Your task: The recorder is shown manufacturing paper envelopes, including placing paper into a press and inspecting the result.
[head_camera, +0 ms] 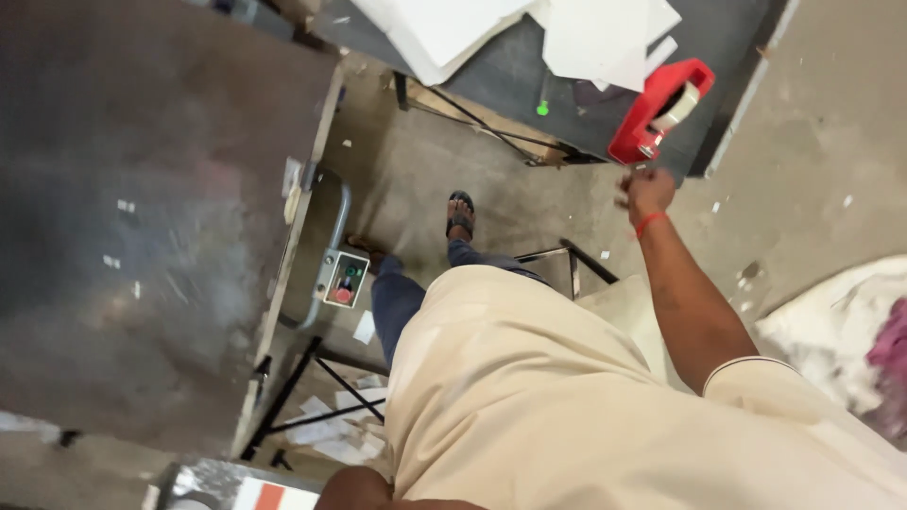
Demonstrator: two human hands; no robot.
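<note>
I stretch my right hand point(648, 192) toward the red tape dispenser point(659, 110) at the dark table's point(510, 71) edge, fingers loosely curled, holding nothing; my left hand isn't visible

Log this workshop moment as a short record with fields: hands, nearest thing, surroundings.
right hand: right hand raised, reaching toward the table edge, holding nothing that shows; a red band on the wrist
left hand: not in view
nearest thing: red tape dispenser on the dark table
also on table: white sheets
left side: large metal plate, switch box
</note>
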